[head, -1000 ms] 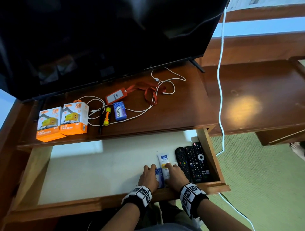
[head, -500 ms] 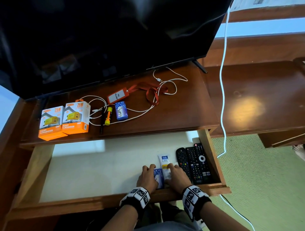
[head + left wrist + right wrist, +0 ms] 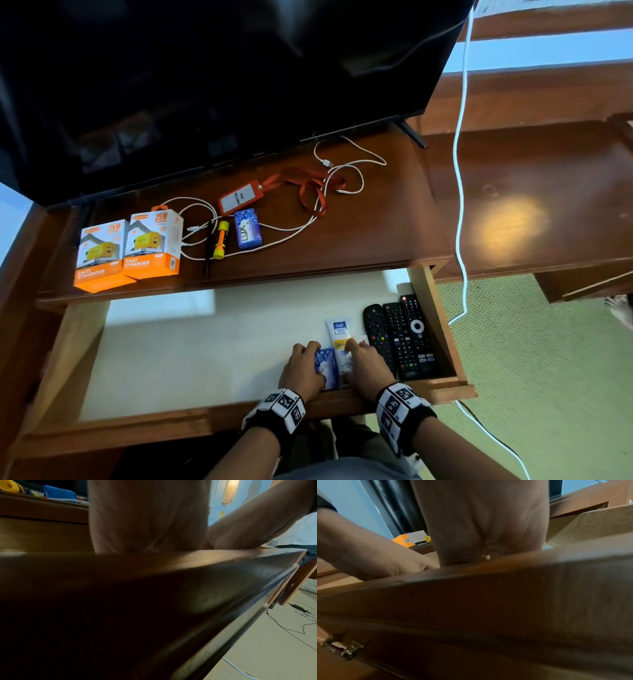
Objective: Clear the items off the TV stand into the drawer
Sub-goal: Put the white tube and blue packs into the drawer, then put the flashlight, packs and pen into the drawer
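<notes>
In the drawer point(image 3: 137, 430) our left hand point(image 3: 301, 371) clasps the pack point(image 3: 326, 368); our right hand point(image 3: 366, 370) rests on the tube point(image 3: 339, 329), grip unclear.

The TV stand point(image 3: 376, 222) is glossy, dark varnished wood, while the drawer point(image 3: 73, 349) below has paler, matt wooden sides. Lower centre, the cream tube point(image 3: 339, 330) and soap packet point(image 3: 325, 368) look glossy, the remotes point(image 3: 411, 339) are matt black plastic, and the green carpet point(image 3: 531, 359) at right is rough.

Green carpet point(image 3: 548, 359) floor, glossy wooden desk point(image 3: 534, 205), blue wall point(image 3: 548, 51) behind.
</notes>
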